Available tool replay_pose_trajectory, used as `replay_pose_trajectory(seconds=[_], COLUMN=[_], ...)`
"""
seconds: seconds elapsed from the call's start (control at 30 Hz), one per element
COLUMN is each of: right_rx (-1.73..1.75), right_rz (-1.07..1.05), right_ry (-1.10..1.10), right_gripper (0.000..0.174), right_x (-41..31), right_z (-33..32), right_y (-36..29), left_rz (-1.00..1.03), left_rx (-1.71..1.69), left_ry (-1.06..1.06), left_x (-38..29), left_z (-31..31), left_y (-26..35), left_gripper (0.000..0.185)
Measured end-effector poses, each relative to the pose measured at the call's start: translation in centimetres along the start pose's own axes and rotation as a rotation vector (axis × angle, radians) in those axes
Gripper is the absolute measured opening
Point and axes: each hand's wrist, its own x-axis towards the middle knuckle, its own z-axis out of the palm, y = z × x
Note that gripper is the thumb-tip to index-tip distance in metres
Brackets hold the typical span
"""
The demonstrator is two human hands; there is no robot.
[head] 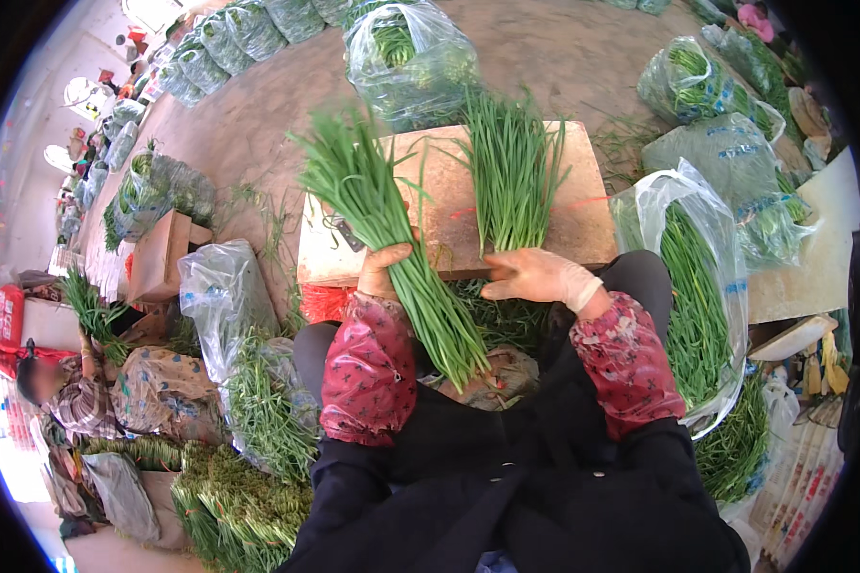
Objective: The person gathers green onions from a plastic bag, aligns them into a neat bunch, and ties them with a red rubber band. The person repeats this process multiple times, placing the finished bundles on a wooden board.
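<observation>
My left hand (385,271) is closed around a thick bunch of long green leafy stalks (416,265), perhaps Chinese chives, tilted with its leaf tips to the upper left and its cut ends over my lap. A second bunch of the same greens (512,172) lies on the wooden board (437,215), with a red tie strand beneath it. My right hand (527,276), in a pale thin glove, is beside the lower ends of that bunch, fingers apart. Whether its fingertips touch the stalks, I cannot tell. A small dark object (349,235) lies on the board near the left bunch.
An open plastic bag of greens (695,308) stands at my right. Another filled bag (412,64) sits beyond the board. Loose greens (272,415) and tied bundles (240,494) lie at my left, where another person (79,394) holds greens. Red netting (324,302) is under the board.
</observation>
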Motion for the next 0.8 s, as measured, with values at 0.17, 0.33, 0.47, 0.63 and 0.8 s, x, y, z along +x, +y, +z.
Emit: replay_pose_trajectory(seconds=[0.17,0.33,0.47,0.63,0.8], right_rx=[0.584,0.747,0.927,1.385,1.597], right_rz=[-0.361,-0.330,-0.232,0.025,-0.063], right_ry=[-0.018,0.169,0.220,0.092,0.053], right_gripper=[0.107,0.122,0.085,0.043,0.044], right_x=[3.1,4.0,3.2,1.9,0.1], right_z=[5.3,8.5,8.8,7.6,3.8], right_y=[-1.3,-2.3,-1.9,-1.4,-0.9], left_rz=[-0.044,-0.121,-0.080,-0.264,-0.122], left_rx=[-0.258,-0.188,-0.095,0.045,0.076], left_ry=[-0.161,-0.076,-0.097,0.022,-0.027], left_x=[-0.2,1.3,2.9,5.1,6.9], left_z=[1.8,2.0,2.4,4.7,6.3], left_y=[-1.6,-2.5,-3.5,-4.2,-4.6], left_gripper=[0.054,0.042,0.049,0.059,0.071])
